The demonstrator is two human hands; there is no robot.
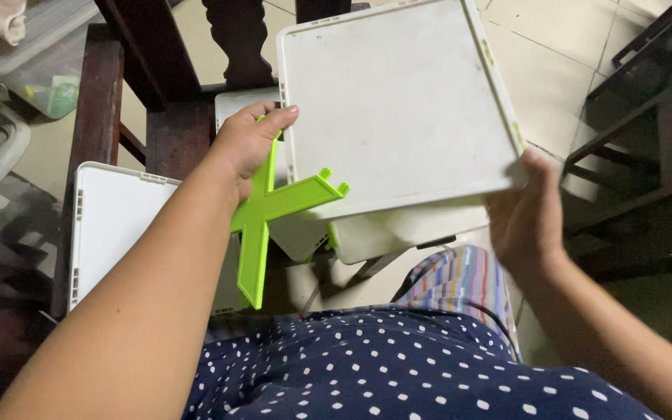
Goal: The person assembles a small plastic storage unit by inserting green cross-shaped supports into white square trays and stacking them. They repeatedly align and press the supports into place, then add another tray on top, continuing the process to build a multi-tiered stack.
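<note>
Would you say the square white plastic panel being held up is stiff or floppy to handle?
The square white plastic panel looks stiff: held only at two edges by the left hand and right hand, it stays flat. Probably light; its smooth face may be slippery.

White square panel (398,101), lime-green cross-shaped connector (262,214), navy top dotted white (398,373), rainbow-striped cloth (460,280), dark brown wooden chair (173,132), pale cream floor tiles (561,62).
</note>
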